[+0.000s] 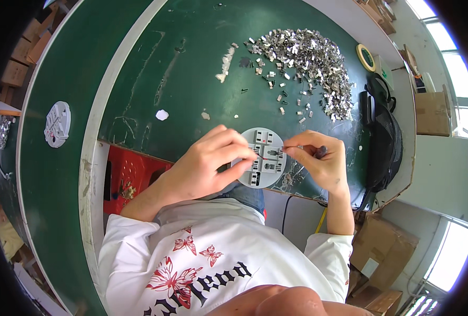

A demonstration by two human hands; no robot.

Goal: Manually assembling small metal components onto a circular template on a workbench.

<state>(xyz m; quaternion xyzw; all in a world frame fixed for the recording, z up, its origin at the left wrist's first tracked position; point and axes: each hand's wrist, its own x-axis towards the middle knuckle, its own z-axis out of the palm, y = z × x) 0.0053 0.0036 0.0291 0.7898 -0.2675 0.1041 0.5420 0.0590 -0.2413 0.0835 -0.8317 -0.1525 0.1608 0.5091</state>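
A round pale grey plastic base with raised compartments and small metal pieces lies at the table's near edge in front of me. Over its left side my left hand is closed, thumb and fingertips pinched together. A thin dark sliver with a red spot shows by those fingertips; I cannot make out what it is. My right hand is closed at the base's right edge, thumb and index finger pinched. A dark-handled tool sticks out of its curled fingers; its working end is hidden.
A big pile of small metal clips spreads over the far right of the green table. Beyond it are a yellow tape roll and a black bag. Another round base rests on the left surface; a red stool stands below.
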